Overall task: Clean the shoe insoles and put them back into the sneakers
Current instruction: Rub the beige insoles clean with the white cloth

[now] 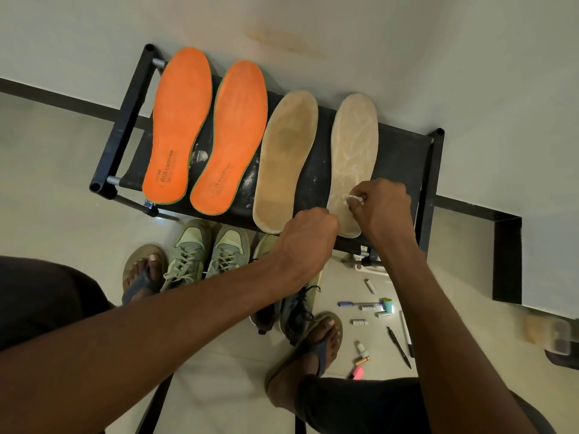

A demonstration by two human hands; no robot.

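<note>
Both bare forearms filled the near view, hiding the dark sneakers (pixel 291 311). Right hand (pixel 380 205) pinched a small white wad (pixel 354 199) on the rightmost beige insole (pixel 354 142); left hand (pixel 308 233) curled at that insole's near edge, grip hard to tell.

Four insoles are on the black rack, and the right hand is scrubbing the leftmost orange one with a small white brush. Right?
Not quite. The right hand scrubs the rightmost beige insole with the small white brush, as the head view shows. Four insoles do lie on the black rack.
</note>
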